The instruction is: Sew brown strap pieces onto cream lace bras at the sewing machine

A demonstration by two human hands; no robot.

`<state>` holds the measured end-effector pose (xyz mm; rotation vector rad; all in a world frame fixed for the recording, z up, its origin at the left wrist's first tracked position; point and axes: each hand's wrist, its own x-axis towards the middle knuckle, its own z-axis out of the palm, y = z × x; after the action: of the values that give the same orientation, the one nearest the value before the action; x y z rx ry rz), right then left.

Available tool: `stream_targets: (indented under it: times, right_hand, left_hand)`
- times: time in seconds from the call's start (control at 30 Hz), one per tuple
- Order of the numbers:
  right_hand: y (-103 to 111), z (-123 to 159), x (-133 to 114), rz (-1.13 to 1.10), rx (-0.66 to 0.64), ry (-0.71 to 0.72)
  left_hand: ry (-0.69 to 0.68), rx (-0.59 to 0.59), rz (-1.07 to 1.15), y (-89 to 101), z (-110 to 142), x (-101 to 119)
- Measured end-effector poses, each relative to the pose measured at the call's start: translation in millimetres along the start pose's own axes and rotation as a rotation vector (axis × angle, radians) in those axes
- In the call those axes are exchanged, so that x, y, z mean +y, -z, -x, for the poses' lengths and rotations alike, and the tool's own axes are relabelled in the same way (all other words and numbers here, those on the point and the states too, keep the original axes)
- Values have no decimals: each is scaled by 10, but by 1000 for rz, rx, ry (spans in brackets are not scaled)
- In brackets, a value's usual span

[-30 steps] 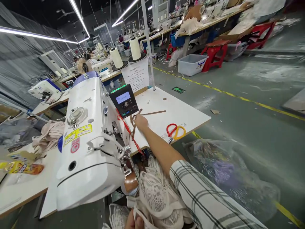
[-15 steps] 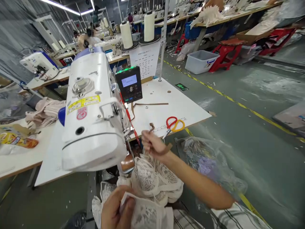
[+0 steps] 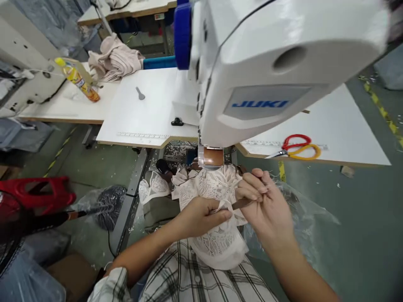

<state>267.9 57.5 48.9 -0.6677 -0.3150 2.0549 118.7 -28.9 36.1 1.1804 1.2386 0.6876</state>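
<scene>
A white lace bra (image 3: 217, 241) lies over my lap and hangs below the sewing machine head. My left hand (image 3: 198, 216) pinches a narrow white edge of it between thumb and forefinger. Just to the right, my right hand (image 3: 267, 203), palm turned up and fingers curled, grips a brown strip (image 3: 242, 204). The strip's near end meets the bra edge at my left fingertips; whether it is joined there I cannot tell. More white lace cups (image 3: 154, 187) rest on the left.
Above my hands looms the white sewing machine (image 3: 252, 75). Red and yellow scissors (image 3: 296, 147) lie on the white tabletop (image 3: 343, 121) at right. A drink bottle (image 3: 78, 82) and folded beige fabric (image 3: 115, 58) are at the back left. A red stool (image 3: 37, 195) stands lower left.
My view has swung left and down toward my lap. My right hand has brought the brown strip from the table edge to the bra, beside my left hand.
</scene>
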Motion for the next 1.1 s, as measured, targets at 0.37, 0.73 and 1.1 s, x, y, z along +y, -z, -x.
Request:
stream_targets:
  times: [0.37, 0.73, 1.1]
  right_hand:
    - [438, -164, 378, 226, -130, -425]
    - [382, -190, -176, 689, -157, -6]
    - [112, -149, -128, 900, -390, 119]
  left_hand:
    - [61, 48, 58, 217, -26, 46]
    - [55, 162, -201, 231, -113, 193]
    - [-313, 284, -111, 113, -128, 109]
